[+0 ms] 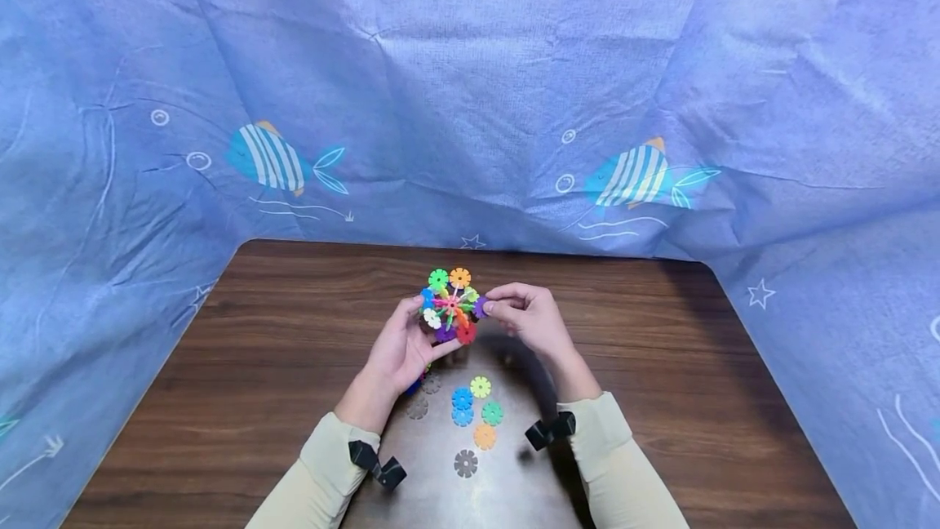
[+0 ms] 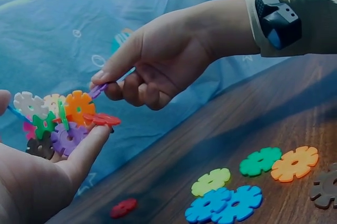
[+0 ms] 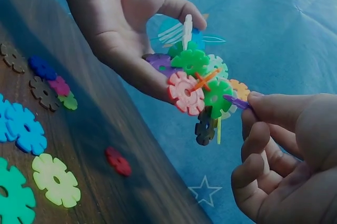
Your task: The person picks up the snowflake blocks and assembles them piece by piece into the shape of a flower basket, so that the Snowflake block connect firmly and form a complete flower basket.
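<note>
A cluster of interlocking notched plastic discs [image 1: 451, 305], many-coloured and slotted together at angles, is held up above the table. My left hand [image 1: 400, 353] grips it from the left, its thumb and fingers around the outer discs. Between thumb and forefinger, my right hand [image 1: 532, 318] pinches a purple notched disc [image 3: 238, 102] at the cluster's right side. In the right wrist view that disc's edge meets a green disc [image 3: 217, 99] of the cluster. A red disc [image 2: 102, 119] sticks out by the left hand's fingertip in the left wrist view.
Loose discs lie on the wooden table [image 1: 294, 333] below the hands: blue [image 1: 462, 397], yellow-green [image 1: 481, 387], green [image 1: 493, 413], orange [image 1: 485, 436] and dark grey [image 1: 466, 464]. A red disc [image 3: 118, 161] lies apart. Behind the table hangs a blue fish-print cloth [image 1: 455, 104].
</note>
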Tool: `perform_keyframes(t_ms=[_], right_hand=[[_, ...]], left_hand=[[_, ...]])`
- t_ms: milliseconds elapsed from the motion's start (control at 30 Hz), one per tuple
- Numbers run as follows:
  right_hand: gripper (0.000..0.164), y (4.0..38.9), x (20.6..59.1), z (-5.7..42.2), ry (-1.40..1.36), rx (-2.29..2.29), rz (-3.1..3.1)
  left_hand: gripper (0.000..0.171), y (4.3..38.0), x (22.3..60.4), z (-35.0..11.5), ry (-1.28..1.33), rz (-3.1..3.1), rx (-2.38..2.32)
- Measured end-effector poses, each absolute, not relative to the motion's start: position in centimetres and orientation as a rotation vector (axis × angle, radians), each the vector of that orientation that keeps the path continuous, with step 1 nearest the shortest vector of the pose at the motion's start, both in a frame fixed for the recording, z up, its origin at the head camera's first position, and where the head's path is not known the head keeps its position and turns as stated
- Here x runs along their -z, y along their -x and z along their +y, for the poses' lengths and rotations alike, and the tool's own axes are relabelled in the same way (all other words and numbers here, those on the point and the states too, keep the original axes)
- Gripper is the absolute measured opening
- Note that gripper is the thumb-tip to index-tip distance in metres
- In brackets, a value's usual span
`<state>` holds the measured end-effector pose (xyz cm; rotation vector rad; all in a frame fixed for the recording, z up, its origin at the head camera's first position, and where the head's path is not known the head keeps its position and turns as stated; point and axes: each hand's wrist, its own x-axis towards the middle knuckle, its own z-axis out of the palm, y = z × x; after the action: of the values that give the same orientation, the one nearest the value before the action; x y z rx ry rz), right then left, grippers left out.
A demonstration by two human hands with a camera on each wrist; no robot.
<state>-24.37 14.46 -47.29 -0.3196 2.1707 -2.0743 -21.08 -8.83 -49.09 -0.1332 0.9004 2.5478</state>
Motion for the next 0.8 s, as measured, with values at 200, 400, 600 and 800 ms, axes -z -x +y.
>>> perform_keyframes(t_ms=[200, 400, 600, 800], right_hand=[[0.021, 24.3, 47.6, 14.2, 0.268, 2.075, 2.195], [0.022, 24.1, 47.8, 13.7, 0.198, 2.071, 2.268], [0.022, 24.0, 47.9, 13.4, 0.175, 2.043, 2.316], [0.029, 24.2, 47.8, 14.1, 0.300, 1.987, 2.303]], left_hand=[[0.059, 21.1, 49.4, -8.7, 0.148, 0.892, -2.564], [0.057, 21.0, 49.7, -8.5, 0.164, 0.919, -2.565], [0.059, 21.1, 49.8, -8.3, 0.155, 0.937, -2.569], [0.057, 21.4, 49.8, -8.7, 0.187, 0.913, -2.592]])
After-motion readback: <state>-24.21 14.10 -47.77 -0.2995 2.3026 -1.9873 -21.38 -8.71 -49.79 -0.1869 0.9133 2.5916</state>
